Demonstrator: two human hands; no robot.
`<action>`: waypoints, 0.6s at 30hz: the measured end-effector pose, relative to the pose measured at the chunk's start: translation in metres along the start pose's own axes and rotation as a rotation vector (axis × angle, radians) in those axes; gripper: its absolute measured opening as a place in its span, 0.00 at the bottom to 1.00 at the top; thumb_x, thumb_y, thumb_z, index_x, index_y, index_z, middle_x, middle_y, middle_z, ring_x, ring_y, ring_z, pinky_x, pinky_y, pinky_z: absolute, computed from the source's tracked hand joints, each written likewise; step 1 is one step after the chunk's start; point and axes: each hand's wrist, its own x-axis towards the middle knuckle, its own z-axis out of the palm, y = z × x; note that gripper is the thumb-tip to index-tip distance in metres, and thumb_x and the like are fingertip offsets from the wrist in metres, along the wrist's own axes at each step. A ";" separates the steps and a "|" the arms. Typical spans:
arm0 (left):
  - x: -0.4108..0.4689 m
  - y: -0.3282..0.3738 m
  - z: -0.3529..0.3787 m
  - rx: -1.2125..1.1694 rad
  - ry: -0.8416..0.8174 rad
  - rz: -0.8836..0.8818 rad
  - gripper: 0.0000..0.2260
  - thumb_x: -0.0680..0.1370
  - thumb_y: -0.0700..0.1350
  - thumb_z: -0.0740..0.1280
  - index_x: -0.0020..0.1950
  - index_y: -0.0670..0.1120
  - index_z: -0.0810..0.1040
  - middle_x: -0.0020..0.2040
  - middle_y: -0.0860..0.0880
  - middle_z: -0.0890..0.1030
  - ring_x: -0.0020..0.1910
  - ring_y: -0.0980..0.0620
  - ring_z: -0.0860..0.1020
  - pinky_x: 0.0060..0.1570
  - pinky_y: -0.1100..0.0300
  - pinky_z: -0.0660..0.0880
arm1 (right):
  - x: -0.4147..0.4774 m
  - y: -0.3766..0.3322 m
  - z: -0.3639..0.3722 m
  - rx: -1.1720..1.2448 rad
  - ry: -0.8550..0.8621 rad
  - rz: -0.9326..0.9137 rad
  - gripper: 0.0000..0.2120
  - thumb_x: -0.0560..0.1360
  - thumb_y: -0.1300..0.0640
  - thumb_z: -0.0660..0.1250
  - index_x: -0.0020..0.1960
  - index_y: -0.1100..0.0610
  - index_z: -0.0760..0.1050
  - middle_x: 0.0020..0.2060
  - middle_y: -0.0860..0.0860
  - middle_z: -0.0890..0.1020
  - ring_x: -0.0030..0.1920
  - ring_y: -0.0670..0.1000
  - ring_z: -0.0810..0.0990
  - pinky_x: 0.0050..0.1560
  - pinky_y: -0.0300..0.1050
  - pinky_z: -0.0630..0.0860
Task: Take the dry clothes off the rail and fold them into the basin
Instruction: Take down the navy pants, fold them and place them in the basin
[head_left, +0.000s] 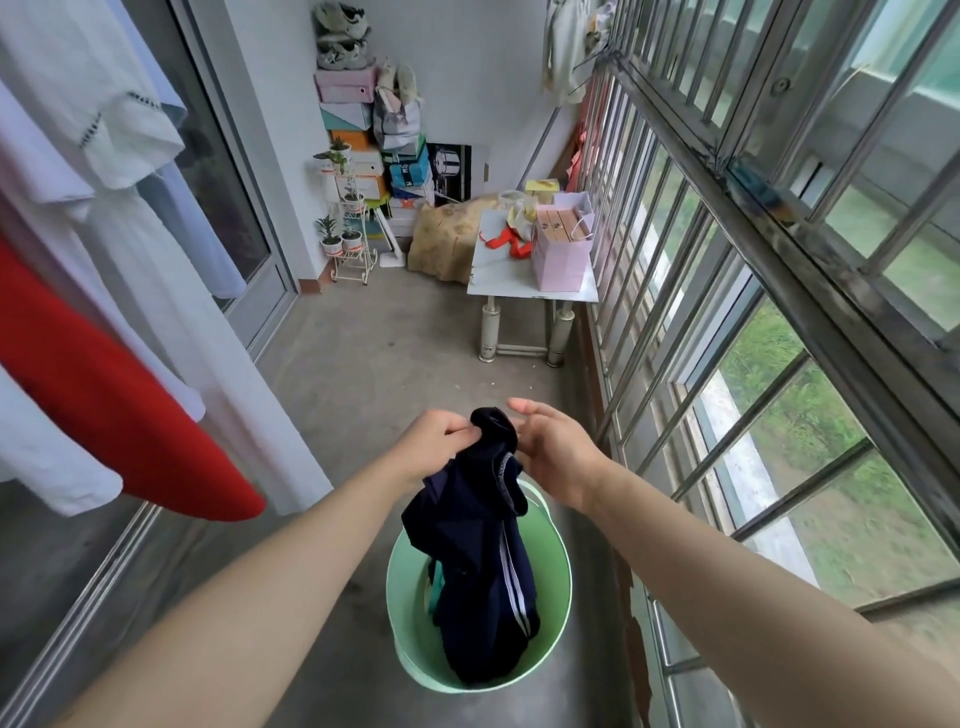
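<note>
Forward, left hand clutching navy garment, right hand slack

Ahead of me a white table carries a pink bag; stacked boxes and potted plants fill the far corner.

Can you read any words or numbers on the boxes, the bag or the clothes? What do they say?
Nothing here can be read for sure.
Blue box in the stack: white letters, too blurred to read.
Pink paper bag on the table: the boxes inside carry a small mark, too small to read.
Black box: only a picture of a pot can be made out.
Navy garment: white stripes only, no words.
</note>
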 end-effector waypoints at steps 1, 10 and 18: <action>-0.001 0.000 0.001 -0.099 -0.011 -0.046 0.14 0.80 0.40 0.62 0.34 0.47 0.75 0.31 0.52 0.75 0.32 0.57 0.73 0.36 0.61 0.68 | 0.000 0.002 0.000 -0.019 0.005 -0.039 0.16 0.76 0.74 0.51 0.55 0.58 0.68 0.36 0.54 0.77 0.33 0.51 0.75 0.35 0.41 0.72; -0.005 -0.002 0.006 -0.520 -0.065 -0.233 0.15 0.82 0.43 0.52 0.47 0.40 0.77 0.40 0.43 0.81 0.36 0.52 0.80 0.36 0.65 0.76 | -0.008 0.022 0.015 -0.293 -0.201 -0.253 0.23 0.73 0.76 0.63 0.65 0.62 0.72 0.57 0.55 0.79 0.57 0.49 0.78 0.62 0.42 0.74; -0.004 0.008 0.000 -0.629 -0.027 -0.362 0.16 0.82 0.41 0.50 0.38 0.43 0.71 0.25 0.48 0.77 0.24 0.55 0.77 0.29 0.66 0.72 | -0.012 0.021 0.021 -0.787 -0.110 -0.385 0.34 0.68 0.62 0.75 0.70 0.50 0.67 0.59 0.44 0.76 0.56 0.43 0.74 0.59 0.36 0.73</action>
